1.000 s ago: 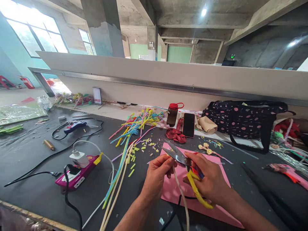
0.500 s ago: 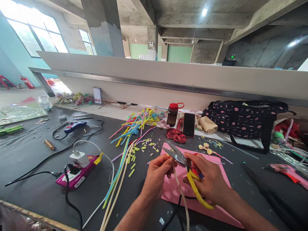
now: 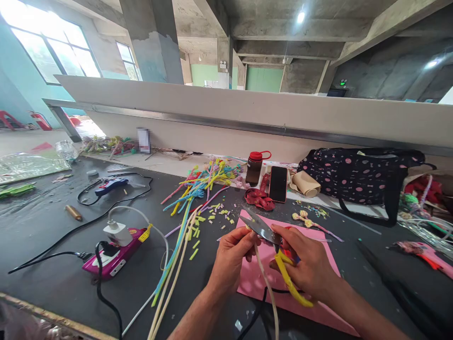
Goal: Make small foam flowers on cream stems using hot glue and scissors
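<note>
My right hand [image 3: 306, 257] is closed round the yellow-handled scissors [image 3: 264, 230], whose blades are parted and point up and to the left. Pinched in my left hand [image 3: 231, 259] is a cream-coloured pipe cleaner [image 3: 267, 283]; its long end hangs down toward me. The pinched tip lies right at the scissor blades, and my fingers partly hide it. Both hands are above a pink sheet [image 3: 325, 293]. Small cut yellow-green and purple pieces [image 3: 195, 231] lie left of my hands, beside long cream and blue strands [image 3: 177, 264].
A purple power strip [image 3: 118, 259] with cables sits at left, with a blue glue gun [image 3: 111, 186] behind it. Toward the back are colourful bundled stems [image 3: 208, 179], a red-capped bottle [image 3: 254, 169], a phone [image 3: 278, 184] and a patterned bag [image 3: 361, 179]. A pink glue gun [image 3: 423, 255] lies right.
Almost nothing differs. Both hands, the scissors and the cream pipe cleaner keep nearly the same place, and the view has shifted very slightly.
</note>
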A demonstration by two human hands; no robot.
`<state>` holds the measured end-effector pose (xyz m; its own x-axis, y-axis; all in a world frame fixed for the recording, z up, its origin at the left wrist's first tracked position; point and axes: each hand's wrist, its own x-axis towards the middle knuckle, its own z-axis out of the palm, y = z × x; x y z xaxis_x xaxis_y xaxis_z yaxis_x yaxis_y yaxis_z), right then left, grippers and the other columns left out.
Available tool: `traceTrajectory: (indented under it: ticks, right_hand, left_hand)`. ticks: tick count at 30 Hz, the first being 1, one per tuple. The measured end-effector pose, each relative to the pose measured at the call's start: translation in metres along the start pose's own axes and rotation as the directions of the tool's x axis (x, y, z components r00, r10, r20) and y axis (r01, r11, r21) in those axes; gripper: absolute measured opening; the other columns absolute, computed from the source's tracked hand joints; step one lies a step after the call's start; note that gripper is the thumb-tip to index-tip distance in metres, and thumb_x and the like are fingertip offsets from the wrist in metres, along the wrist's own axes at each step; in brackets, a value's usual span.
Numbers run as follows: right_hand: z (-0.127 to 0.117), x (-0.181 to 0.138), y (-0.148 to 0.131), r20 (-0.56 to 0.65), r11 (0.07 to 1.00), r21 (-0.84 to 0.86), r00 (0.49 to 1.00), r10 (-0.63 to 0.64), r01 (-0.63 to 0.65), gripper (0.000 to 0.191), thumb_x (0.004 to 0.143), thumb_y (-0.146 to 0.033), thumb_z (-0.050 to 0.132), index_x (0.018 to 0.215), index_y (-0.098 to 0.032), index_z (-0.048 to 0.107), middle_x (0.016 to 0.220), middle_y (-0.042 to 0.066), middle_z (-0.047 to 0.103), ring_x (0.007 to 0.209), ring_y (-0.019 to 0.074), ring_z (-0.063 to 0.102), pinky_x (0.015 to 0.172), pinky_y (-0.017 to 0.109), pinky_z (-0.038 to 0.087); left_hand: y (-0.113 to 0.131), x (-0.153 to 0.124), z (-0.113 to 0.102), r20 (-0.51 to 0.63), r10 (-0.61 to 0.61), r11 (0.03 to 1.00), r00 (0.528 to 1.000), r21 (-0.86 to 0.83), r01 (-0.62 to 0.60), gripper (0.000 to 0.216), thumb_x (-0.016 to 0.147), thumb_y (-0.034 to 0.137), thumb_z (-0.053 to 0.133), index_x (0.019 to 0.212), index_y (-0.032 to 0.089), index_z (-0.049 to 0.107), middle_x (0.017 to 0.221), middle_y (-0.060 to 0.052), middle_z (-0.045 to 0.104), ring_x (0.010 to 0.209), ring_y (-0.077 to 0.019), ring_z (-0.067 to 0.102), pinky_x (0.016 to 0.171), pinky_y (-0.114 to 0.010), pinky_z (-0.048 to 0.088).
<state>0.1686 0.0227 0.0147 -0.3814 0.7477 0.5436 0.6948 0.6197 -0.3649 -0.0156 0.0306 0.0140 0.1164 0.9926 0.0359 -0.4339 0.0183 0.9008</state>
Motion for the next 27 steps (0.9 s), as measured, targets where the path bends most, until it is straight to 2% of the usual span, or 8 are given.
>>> traceTrajectory:
  ticks: [6,13,21,27]
  right_hand:
    - [-0.002,0.001,-0.002,0.008,1.0,-0.003,1.0,-0.029,0.029,0.055,0.075,-0.036,0.064,0.125,-0.021,0.045,0.083,0.003,0.058,0.067,0.0157,0.055,0.059,0.027,0.045]
    - [-0.004,0.002,-0.006,0.026,1.0,0.024,1.0,-0.005,0.004,0.05,0.075,-0.028,0.061,0.122,-0.021,0.046,0.085,0.003,0.058,0.07,0.0164,0.055,0.06,0.028,0.045]
    - [-0.007,0.002,-0.011,0.063,0.999,0.032,0.998,0.013,-0.015,0.055,0.075,-0.029,0.063,0.125,-0.023,0.042,0.092,0.005,0.056,0.078,0.0192,0.055,0.067,0.032,0.045]
    - [-0.007,0.003,-0.008,0.052,1.0,0.015,0.999,0.003,-0.004,0.049,0.075,-0.027,0.06,0.121,-0.022,0.045,0.09,0.005,0.057,0.075,0.0188,0.055,0.065,0.031,0.045]
  left_hand:
    - [0.001,0.0,0.001,-0.016,-0.006,1.0,1.0,0.008,0.006,0.02,0.068,0.034,0.069,0.065,0.014,0.067,0.059,0.0,0.058,0.048,-0.0062,0.041,0.045,-0.019,0.031]
    - [0.002,-0.001,0.002,-0.014,-0.002,1.0,1.0,0.0,0.002,0.021,0.067,0.034,0.07,0.063,0.014,0.066,0.057,0.0,0.056,0.047,-0.006,0.04,0.045,-0.019,0.03]
    - [0.0,0.0,0.0,-0.014,0.0,1.0,1.0,0.003,0.0,0.022,0.068,0.035,0.069,0.063,0.014,0.066,0.055,0.001,0.055,0.047,-0.006,0.039,0.045,-0.019,0.03]
    - [0.001,0.0,0.001,-0.015,0.007,1.0,1.0,0.006,-0.007,0.023,0.066,0.036,0.071,0.06,0.014,0.066,0.057,0.0,0.057,0.047,-0.006,0.04,0.045,-0.02,0.03]
